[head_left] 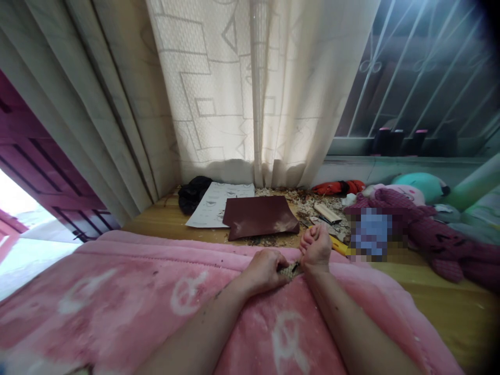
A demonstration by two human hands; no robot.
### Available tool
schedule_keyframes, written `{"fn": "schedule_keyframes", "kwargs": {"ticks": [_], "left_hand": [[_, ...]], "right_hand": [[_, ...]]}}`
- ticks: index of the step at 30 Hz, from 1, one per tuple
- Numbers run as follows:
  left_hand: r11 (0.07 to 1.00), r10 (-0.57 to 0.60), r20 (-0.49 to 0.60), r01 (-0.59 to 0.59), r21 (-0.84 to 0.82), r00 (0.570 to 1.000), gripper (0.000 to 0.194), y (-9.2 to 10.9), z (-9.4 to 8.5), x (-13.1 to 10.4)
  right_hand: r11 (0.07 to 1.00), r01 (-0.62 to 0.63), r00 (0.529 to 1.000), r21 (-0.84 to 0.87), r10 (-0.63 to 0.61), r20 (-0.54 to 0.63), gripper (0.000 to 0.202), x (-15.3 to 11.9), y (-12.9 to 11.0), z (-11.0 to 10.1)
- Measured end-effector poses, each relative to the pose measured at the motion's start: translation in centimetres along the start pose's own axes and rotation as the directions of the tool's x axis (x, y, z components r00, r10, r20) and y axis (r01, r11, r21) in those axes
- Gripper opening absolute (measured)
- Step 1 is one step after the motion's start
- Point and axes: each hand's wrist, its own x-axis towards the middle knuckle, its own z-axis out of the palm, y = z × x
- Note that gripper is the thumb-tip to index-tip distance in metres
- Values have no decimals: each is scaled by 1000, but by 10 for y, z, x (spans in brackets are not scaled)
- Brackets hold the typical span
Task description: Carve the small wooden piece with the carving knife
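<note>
My left hand [266,271] is closed around a small beige piece with a patterned surface [290,271], low over the pink blanket. The piece sticks out toward my right wrist and has a dark bit at its end; its kind is not clear. My right hand [315,246] is curled up just beyond it, and whatever its fingers hold is hidden. A yellow tool handle [339,246] shows behind the right hand; whether the hand touches it, I cannot tell. The pink blanket [187,297] with pale markings spreads under both forearms.
A brown sheet [260,214] overlaps a white printed sheet [219,200] on the wooden surface [150,221]. Shavings [304,200] lie around a pale block [327,213]. A black bag [193,195], red bundle [338,187] and plush toys [441,234] sit near the curtain [219,94].
</note>
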Motion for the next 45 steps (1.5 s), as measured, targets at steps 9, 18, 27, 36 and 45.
{"fn": "schedule_keyframes", "kwargs": {"ticks": [9,18,27,36,45], "left_hand": [[999,44,-21,-43,29,999,14,-4,4,0],[997,40,4,-41,69,999,10,-5,2,2],[998,26,31,-27,53,999,8,0,-4,2],[1000,1,43,-2,17,999,9,3,-6,1],[999,28,50,-30,28,998,9,0,-5,3]], "right_hand": [[997,-69,995,37,71,-65,30,6,2,-5],[976,-210,967,59,198,159,32,9,1,0],[914,-393,776,-98,387,498,36,8,0,15],[943,-304,915,-139,329,234,39,12,9,16],[951,-273,962,-142,266,-68,39,14,15,11]]}}
